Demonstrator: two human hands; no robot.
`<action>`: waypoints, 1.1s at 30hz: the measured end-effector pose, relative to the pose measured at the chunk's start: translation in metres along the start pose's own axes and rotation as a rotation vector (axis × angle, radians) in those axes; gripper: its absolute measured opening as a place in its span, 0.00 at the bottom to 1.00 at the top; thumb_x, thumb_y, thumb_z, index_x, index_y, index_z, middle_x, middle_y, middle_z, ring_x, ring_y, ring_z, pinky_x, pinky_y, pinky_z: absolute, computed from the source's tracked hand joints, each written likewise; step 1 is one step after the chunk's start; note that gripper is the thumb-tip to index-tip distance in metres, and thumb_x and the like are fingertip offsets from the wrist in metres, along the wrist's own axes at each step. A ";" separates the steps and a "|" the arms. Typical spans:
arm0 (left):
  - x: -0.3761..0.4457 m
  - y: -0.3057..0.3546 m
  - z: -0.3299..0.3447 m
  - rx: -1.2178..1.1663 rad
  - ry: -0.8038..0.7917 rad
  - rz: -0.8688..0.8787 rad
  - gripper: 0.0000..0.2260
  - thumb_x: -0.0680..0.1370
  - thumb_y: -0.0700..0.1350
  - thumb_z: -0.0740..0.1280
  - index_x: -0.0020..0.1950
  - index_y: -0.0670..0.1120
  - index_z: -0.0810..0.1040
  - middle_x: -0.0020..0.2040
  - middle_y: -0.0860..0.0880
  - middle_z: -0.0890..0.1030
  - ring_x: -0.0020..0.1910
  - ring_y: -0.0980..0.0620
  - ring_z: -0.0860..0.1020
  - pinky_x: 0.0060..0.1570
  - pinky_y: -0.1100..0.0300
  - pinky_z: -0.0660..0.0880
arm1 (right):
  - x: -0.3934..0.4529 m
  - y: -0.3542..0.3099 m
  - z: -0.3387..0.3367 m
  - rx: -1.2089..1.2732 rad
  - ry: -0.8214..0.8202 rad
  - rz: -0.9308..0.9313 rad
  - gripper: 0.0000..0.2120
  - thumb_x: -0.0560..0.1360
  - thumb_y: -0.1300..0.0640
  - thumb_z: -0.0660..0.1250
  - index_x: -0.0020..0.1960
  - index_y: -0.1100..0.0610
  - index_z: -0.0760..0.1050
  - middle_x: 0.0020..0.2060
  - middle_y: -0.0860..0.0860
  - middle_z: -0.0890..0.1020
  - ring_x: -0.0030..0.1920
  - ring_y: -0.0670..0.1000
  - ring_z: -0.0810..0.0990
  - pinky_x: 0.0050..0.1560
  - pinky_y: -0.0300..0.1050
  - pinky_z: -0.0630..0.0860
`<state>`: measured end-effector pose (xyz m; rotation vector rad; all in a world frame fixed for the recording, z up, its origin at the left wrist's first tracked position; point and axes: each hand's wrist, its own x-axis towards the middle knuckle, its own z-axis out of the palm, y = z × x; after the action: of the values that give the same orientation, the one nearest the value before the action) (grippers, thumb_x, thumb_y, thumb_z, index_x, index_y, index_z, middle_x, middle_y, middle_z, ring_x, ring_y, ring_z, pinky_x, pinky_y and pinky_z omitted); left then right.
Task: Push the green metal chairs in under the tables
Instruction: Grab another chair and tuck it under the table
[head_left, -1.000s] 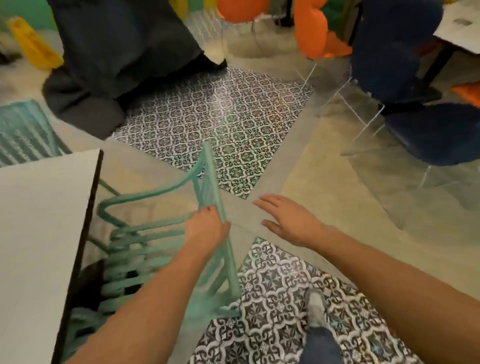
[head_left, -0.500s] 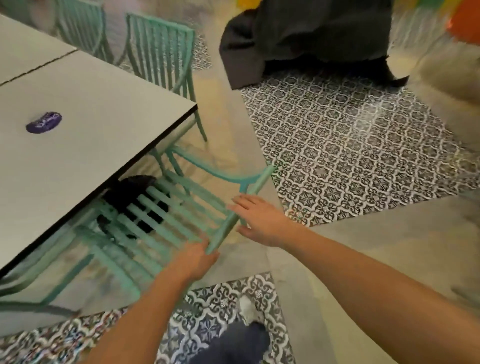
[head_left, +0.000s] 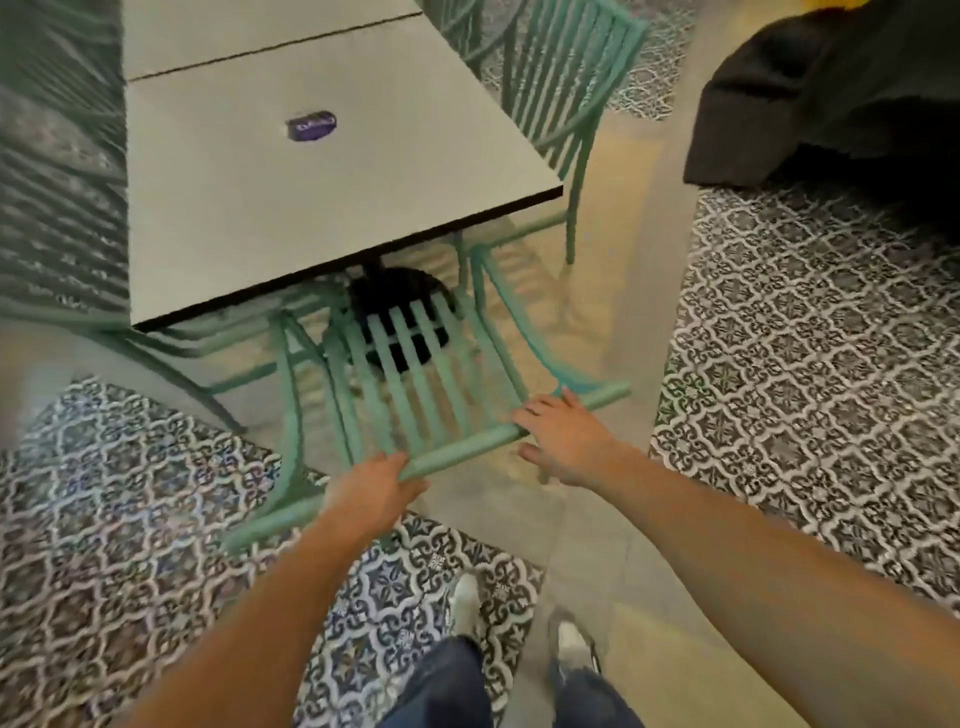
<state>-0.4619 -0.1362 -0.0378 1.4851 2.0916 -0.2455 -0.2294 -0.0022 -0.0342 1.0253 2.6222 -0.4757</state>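
- Left hand (head_left: 371, 486) grips the chair (head_left: 415, 364) top rail; the chair's seat sits partly under the surface (head_left: 311, 208).
- Right hand (head_left: 566, 441) lies flat on that rail, fingers straight; it may slip.
- The chair could jam against the surface's black base (head_left: 400, 306).
- Patterned floor tiles (head_left: 810, 338) on the right.

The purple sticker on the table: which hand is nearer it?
Left. The left hand grips the chair's top rail below the purple sticker; the right hand sits farther right.
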 end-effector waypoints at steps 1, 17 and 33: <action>-0.011 -0.001 0.003 0.029 0.056 -0.049 0.21 0.79 0.64 0.56 0.63 0.51 0.71 0.54 0.49 0.79 0.50 0.47 0.79 0.53 0.48 0.77 | 0.000 0.004 0.003 -0.013 0.004 -0.010 0.20 0.81 0.44 0.55 0.70 0.51 0.66 0.65 0.50 0.73 0.69 0.54 0.66 0.73 0.58 0.52; -0.046 0.009 0.020 0.142 0.196 -0.247 0.15 0.83 0.52 0.53 0.69 0.51 0.66 0.65 0.49 0.74 0.67 0.44 0.70 0.70 0.39 0.62 | -0.002 0.010 0.004 -0.095 0.039 -0.043 0.15 0.83 0.46 0.50 0.63 0.51 0.68 0.59 0.50 0.75 0.61 0.55 0.71 0.63 0.59 0.65; -0.078 0.027 0.036 0.184 0.139 -0.225 0.17 0.84 0.54 0.52 0.70 0.49 0.64 0.68 0.48 0.71 0.69 0.42 0.68 0.68 0.38 0.64 | -0.045 0.010 0.013 -0.104 0.001 -0.020 0.13 0.82 0.46 0.51 0.60 0.50 0.69 0.58 0.47 0.75 0.61 0.53 0.71 0.61 0.56 0.66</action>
<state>-0.4069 -0.2060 -0.0214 1.4017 2.4063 -0.4420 -0.1886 -0.0276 -0.0304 0.9683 2.6298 -0.3398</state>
